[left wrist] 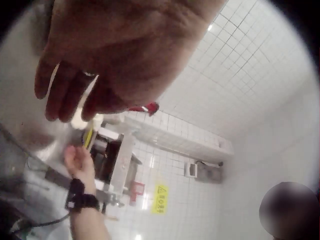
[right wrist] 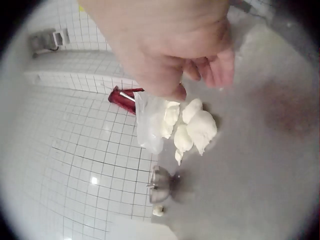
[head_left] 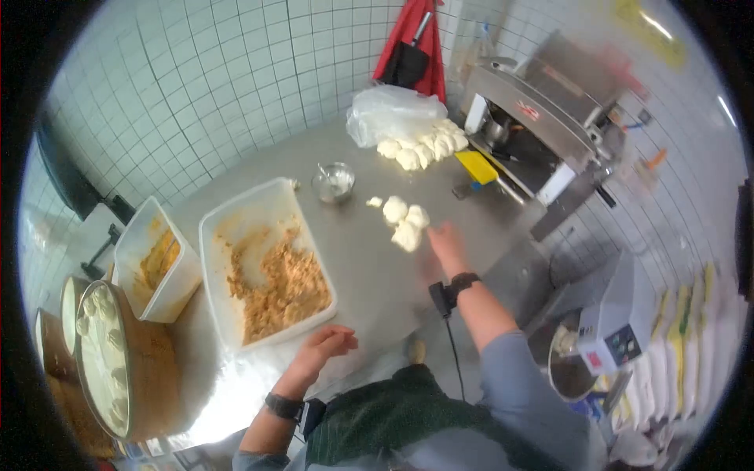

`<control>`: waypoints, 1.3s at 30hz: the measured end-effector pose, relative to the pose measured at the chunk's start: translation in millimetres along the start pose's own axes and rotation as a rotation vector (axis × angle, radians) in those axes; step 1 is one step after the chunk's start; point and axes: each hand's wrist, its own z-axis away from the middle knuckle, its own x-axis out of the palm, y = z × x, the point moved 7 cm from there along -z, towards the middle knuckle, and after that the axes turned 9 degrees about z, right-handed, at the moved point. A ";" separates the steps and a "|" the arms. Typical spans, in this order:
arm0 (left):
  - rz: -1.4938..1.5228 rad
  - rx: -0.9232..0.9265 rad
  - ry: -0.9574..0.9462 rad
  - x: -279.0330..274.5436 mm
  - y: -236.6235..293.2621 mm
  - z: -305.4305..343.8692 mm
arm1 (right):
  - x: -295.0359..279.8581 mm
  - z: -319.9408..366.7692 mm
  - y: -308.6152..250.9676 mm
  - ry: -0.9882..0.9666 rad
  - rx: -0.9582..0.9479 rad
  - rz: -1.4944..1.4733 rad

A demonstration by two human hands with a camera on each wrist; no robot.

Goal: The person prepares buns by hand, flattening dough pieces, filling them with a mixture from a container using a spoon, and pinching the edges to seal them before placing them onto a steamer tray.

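Several pale dough pieces (head_left: 406, 222) lie in a small cluster on the metal table (head_left: 357, 259). Just to their right in the head view is my right hand (head_left: 448, 248), its fingers loosely bent over the table with nothing held. The right wrist view shows that hand (right wrist: 175, 55) close above the dough lumps (right wrist: 201, 129). My left hand (head_left: 323, 349) hovers beside the near corner of a clear tub (head_left: 210, 271) with crumbly orange-brown filling (head_left: 287, 282). Its fingers (left wrist: 62, 97) hang relaxed, and a ring shows on one.
Behind the cluster sit more dough pieces (head_left: 424, 149) beside a plastic bag (head_left: 393, 114). A metal bowl (head_left: 334, 187) and a yellow scraper (head_left: 477, 167) are on the table. At left stand a smaller tub (head_left: 169, 302) and a round steamer (head_left: 149, 369) of buns. A machine (head_left: 542, 94) occupies the back right.
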 end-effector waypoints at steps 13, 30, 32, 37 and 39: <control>-0.094 0.031 0.104 101.0 -1.9 -254.3 | 24.3 -75.6 -42.0 -0.226 -0.416 -0.412; 0.365 0.133 0.316 92.6 2.5 -138.6 | -4.7 69.1 -63.4 -0.454 -0.745 -0.473; 0.407 0.138 0.422 81.0 -3.9 -113.6 | 27.0 90.7 -63.0 -0.701 -0.512 -0.648; 0.279 0.098 0.739 34.7 -52.8 -89.2 | 70.3 128.6 -60.7 -0.888 -0.529 -0.458; 0.002 0.153 0.881 25.1 -58.2 -87.8 | 69.9 129.0 -58.2 -0.781 -0.656 -0.292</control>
